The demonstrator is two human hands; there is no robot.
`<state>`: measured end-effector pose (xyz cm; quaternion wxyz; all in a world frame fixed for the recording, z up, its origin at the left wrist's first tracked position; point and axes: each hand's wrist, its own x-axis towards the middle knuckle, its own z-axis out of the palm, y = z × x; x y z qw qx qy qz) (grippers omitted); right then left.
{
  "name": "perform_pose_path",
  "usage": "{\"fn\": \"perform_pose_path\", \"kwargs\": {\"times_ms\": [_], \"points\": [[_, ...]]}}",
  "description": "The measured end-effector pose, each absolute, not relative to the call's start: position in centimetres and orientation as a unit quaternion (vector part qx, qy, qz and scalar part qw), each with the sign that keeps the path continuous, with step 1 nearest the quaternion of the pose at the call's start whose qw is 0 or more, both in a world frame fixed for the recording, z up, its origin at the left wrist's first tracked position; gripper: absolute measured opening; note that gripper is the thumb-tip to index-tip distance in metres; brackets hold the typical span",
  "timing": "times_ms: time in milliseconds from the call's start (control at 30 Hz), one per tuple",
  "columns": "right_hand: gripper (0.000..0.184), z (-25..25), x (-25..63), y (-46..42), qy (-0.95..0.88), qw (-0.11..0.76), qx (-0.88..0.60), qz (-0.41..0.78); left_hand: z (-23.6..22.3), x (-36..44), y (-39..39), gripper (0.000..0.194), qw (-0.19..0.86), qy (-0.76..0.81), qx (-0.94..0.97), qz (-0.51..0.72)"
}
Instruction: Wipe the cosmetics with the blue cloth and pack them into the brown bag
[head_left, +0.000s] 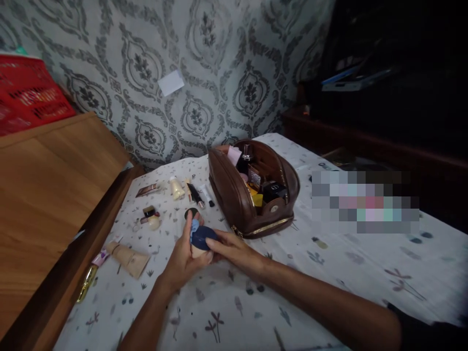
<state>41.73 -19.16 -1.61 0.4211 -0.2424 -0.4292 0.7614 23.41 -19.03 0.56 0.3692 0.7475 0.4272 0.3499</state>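
Observation:
My left hand (182,258) cups a small dark blue oval piece (204,238) that has a cream underside and a light blue ruffle at one side. Its exact kind I cannot tell. My right hand (234,247) closes on the same piece from the right, its thumb lying on the blue top. Just behind my left fingers lies a dark round object (191,213), partly hidden. Beyond my hands stands a brown cosmetic bag (230,195), unzipped, with bottles, a pink tube and small boxes inside.
Tubes (176,188) and small cosmetics (151,217) lie to the left on the printed tablecloth (234,312). A beige tube (128,259) and a gold tube (87,284) are nearer. Wooden furniture (54,195) borders the left edge. A blurred patch covers things at right.

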Motion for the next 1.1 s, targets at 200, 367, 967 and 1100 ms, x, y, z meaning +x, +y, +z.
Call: {"fn": "perform_pose_path", "kwargs": {"times_ms": [200,367,967,1100], "points": [[0.065,-1.6,41.8,-19.0,-0.418,0.438,-0.235,0.76,2.2,23.3,-19.5,0.05,0.234,0.473,0.772,0.353],[0.061,-1.1,41.7,-19.6,-0.369,0.425,-0.234,0.793,1.4,23.8,-20.1,0.047,0.139,0.444,0.807,0.363],[0.063,3.6,44.8,-22.1,-0.427,0.547,-0.219,0.686,6.4,25.3,-20.7,0.083,0.222,0.515,0.743,0.367],[0.054,6.6,48.7,-24.1,-0.515,0.549,-0.244,0.611,12.1,28.3,-19.0,0.054,0.215,0.428,0.77,0.422]]}}
